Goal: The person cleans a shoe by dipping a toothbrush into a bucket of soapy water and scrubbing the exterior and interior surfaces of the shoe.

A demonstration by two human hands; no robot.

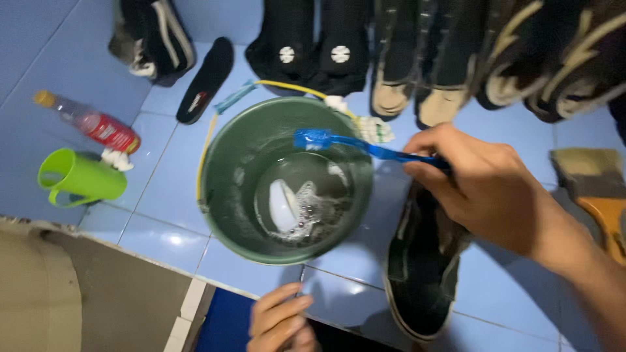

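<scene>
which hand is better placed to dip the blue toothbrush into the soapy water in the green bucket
Right hand: it grips the blue toothbrush with the head over the green bucket. Left hand sits empty, below the bucket.

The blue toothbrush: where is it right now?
In the head view, the blue toothbrush is held in the right hand, its head over the green bucket of soapy water, above the dark shoe.
</scene>
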